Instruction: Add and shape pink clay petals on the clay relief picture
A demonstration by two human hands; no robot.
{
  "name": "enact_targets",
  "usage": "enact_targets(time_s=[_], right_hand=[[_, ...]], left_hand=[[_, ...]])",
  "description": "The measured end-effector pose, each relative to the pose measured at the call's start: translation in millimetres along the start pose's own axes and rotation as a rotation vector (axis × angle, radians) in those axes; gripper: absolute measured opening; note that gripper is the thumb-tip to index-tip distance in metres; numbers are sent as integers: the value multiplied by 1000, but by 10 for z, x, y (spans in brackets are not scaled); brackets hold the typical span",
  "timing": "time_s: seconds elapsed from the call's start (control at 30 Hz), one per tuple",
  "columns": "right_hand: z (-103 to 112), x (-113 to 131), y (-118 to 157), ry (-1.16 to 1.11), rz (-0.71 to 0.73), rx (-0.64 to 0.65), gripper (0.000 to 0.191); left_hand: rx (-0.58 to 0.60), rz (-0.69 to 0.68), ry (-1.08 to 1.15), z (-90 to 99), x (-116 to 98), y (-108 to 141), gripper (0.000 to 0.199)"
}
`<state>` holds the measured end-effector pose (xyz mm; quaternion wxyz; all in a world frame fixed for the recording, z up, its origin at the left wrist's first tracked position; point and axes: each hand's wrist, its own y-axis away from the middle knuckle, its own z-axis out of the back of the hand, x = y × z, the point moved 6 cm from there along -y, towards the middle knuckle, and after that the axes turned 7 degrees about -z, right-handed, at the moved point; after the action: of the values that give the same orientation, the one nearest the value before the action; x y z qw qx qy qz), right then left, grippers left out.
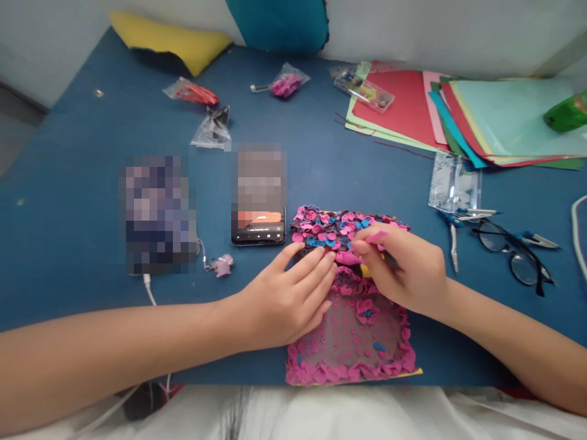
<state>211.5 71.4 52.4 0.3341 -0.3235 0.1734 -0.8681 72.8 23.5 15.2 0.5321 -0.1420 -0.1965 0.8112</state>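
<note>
A board covered with pink, blue and dark clay-like pieces lies at the table's front edge, its lower border ruffled in pink. My left hand rests flat on its left side, fingers stretched out over the middle. Over the upper right part, my right hand pinches a small pink piece between thumb and forefinger. Under the fingers, a larger pink strip and a bit of yellow show on the board. The right hand hides part of the board's right side.
A phone, a blurred tablet-like item and a charm lie left. Glasses, compasses and a clear case are right. Coloured sheets, a green bottle and small bags lie farther back.
</note>
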Motion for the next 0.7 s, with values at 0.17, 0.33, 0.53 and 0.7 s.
enact_targets(time_s=[0.17, 0.33, 0.53, 0.7], right_hand=[[153, -155, -44, -137, -283, -97, 15], [195, -53, -64, -107, -144, -77, 12], [64, 56, -38, -15, -16, 42, 14], [8, 80, 6, -23, 74, 11, 8]], left_hand=[[-5, -6, -10, 3, -9, -1, 37], [11, -3, 1, -2, 5, -3, 37], [8, -11, -9, 0, -3, 3, 38], [-5, -4, -9, 9, -7, 0, 37]])
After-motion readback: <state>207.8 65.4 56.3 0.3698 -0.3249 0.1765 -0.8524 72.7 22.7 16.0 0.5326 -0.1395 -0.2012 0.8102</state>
